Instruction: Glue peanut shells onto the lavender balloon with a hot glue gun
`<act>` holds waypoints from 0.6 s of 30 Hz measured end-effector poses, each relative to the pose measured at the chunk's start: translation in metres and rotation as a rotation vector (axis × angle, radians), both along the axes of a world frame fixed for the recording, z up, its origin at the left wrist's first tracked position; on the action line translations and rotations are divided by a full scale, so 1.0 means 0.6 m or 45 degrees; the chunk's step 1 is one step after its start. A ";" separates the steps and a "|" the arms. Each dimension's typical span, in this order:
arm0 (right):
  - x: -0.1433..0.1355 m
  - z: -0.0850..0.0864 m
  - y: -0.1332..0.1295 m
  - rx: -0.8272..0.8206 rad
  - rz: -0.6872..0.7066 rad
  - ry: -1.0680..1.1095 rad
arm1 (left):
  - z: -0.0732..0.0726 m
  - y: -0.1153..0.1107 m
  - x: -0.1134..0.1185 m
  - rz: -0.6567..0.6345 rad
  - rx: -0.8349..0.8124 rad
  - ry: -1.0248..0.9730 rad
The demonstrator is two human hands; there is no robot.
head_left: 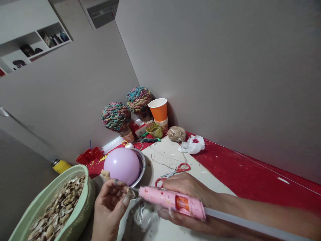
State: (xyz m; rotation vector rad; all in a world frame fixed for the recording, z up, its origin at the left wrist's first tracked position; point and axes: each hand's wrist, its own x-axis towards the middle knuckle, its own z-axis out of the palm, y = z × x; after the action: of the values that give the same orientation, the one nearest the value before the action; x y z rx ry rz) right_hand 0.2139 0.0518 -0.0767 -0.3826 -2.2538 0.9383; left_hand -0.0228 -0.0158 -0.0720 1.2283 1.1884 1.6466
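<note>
Peanut shell (130, 193) looked light, brittle; we judged its rim best to hold; our left hand (110, 204) pinched it, right hand (187, 186) gripped the glue gun (160, 198)

Far left: basket (88, 172), shells (57, 211) in it. Behind basket: bottle (61, 166), then pots (95, 153) to its right. Right of basket: balloon (121, 165) in bowl (143, 166). Before balloon: left hand (110, 204), held shell (130, 192) in it. To its right: right hand (188, 190), gun (160, 198) in it, nozzle at held shell. Just behind right hand: scissors (171, 174), on board (205, 177). Behind scissors: twine (177, 134), tissue (194, 145) to its right. Left of twine: tub (154, 130), pliers (151, 140) before it.
</note>
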 end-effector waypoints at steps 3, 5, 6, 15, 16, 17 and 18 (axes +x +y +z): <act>0.000 -0.004 0.000 0.010 0.018 0.022 | 0.000 0.000 0.000 0.006 -0.012 -0.005; 0.000 -0.006 0.001 0.021 0.024 0.038 | 0.000 0.000 0.001 0.010 -0.019 -0.012; 0.000 -0.007 0.001 0.022 0.022 0.039 | 0.000 0.000 0.001 0.012 -0.020 -0.015; -0.003 -0.014 0.002 0.137 0.008 0.042 | 0.004 0.000 0.007 0.056 -0.008 -0.028; -0.003 -0.015 0.002 0.146 -0.002 0.050 | 0.005 0.000 0.007 0.064 -0.007 -0.031; -0.003 -0.015 0.003 0.156 -0.005 0.052 | 0.005 0.001 0.007 0.069 -0.006 -0.035; -0.004 -0.015 0.003 0.165 0.001 0.051 | 0.006 0.001 0.007 0.072 -0.007 -0.038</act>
State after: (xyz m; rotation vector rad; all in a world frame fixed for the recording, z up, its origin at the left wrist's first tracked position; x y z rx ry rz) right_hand 0.2117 0.0537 -0.0860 -0.3020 -2.2636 0.7887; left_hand -0.0183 -0.0152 -0.0685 1.1726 1.2185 1.6965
